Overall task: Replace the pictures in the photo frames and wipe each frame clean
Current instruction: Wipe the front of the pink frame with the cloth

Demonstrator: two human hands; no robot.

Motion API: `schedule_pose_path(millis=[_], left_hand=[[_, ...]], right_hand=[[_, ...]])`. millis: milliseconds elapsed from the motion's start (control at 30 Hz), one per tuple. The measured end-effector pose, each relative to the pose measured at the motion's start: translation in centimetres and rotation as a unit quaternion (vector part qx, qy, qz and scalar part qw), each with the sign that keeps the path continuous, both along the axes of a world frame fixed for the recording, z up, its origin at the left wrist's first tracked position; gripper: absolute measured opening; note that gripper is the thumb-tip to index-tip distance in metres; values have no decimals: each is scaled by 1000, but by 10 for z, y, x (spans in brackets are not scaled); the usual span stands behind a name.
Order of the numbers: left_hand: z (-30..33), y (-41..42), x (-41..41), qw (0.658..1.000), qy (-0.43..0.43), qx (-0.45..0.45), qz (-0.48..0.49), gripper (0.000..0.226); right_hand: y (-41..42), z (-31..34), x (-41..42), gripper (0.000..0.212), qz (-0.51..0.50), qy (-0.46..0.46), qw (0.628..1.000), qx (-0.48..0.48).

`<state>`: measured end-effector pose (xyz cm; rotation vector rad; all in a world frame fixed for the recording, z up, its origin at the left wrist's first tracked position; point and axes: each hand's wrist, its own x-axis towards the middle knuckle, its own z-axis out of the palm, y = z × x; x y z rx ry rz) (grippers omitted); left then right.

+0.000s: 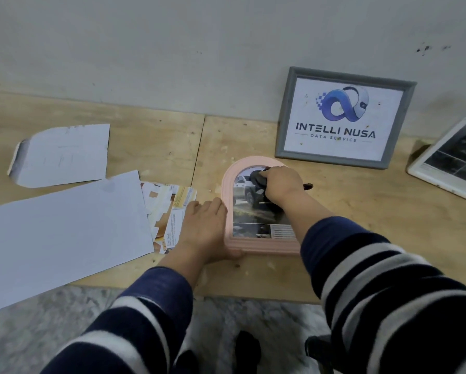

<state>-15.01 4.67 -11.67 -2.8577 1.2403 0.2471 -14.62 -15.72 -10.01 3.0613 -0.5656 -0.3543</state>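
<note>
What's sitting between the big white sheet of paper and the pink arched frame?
In the head view, a fanned pile of printed cut-outs pokes from under the white sheet, and the left hand rests flat against the pink frame edge.

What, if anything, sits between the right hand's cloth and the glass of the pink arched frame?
Nothing visible. The right hand grips a dark cloth directly against the glass of the pink arched frame, near its top, while the left hand steadies the frame's left edge.

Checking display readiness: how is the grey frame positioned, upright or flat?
Upright: the grey frame stands on the wooden surface, against the wall.
</note>
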Motion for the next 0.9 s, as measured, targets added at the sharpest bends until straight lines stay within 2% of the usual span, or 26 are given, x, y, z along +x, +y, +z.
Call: schedule_pose_path(millis=[300,500,733,800,833,900], left_hand=[[5,-3,-2,1000,16,13,16,100],[5,-3,-3,999,13,26,17,102],[3,-2,-5,999,30,10,28,99],[3,-2,-5,999,34,2,31,97],[3,-2,-5,999,37,1,32,97],[4,-3,-5,998,48,4,30,96]], right_hand=[[12,-3,-30,29,-5,10,1000,-24],[25,-1,-47,22,-42,7,999,4],[39,2,-75,26,-70,-3,996,49],[37,8,-80,27,-100,0,990,96],[33,10,-81,27,-130,-9,979,156],[24,17,-85,27,-225,-70,919,315]])
